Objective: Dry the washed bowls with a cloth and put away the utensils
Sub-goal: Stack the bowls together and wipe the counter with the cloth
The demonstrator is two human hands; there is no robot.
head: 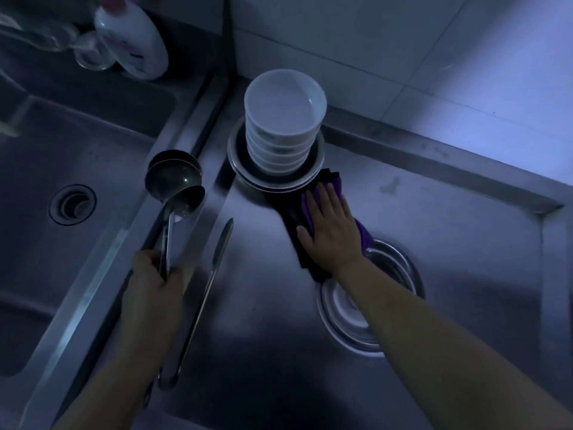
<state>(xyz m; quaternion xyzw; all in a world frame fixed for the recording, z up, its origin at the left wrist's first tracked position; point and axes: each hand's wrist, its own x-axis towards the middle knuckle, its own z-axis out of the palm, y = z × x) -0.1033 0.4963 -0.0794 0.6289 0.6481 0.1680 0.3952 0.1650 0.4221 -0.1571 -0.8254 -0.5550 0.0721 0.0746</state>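
A stack of several white bowls (283,119) stands on plates (276,181) in the back left corner of the right steel basin. My right hand (330,225) lies flat, fingers spread, on a purple and dark cloth (310,209) on the basin floor just in front of the plates. My left hand (155,287) grips the handles of metal ladles (175,181), whose cups hang above the divider between the two basins. Long metal tongs (204,302) lie on the basin floor beside my left hand.
The left basin (102,162) has a round drain (73,204). A white bottle (133,41) and a clear glass item (90,52) stand behind it. A plate and a metal bowl (387,268) sit under my right forearm. Tiled wall at the back.
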